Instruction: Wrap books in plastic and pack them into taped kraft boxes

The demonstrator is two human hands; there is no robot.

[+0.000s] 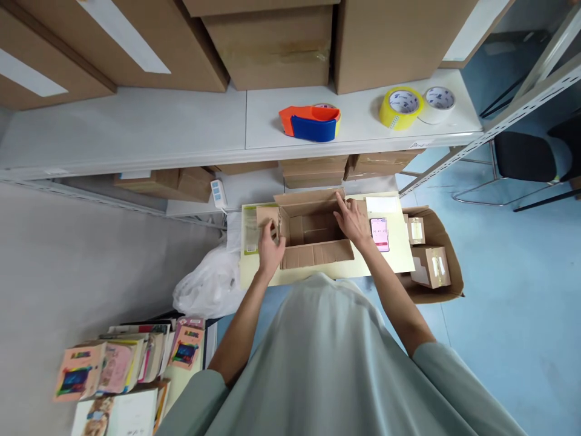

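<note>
An open cardboard box (316,254) stands on a pale yellow table (397,257), its flaps folded outward and no contents visible inside. At the box's left end, my left hand (271,251) has its bent fingers closed on the left flap. My right hand (353,223) lies over the right end with fingers apart, the index finger stretched toward the back corner. Just right of that hand, a phone (380,235) with a lit pinkish screen lies below a white paper (382,204). A green-edged flat pack (251,236) lies left of the box.
Above the table, a grey shelf (181,127) carries large cartons, an orange-and-blue tape dispenser (313,124), a yellow tape roll (402,109) and a white roll (438,106). A carton of smaller boxes (447,242) stands right; a white plastic bag (211,281) and stacked books (122,363) are left.
</note>
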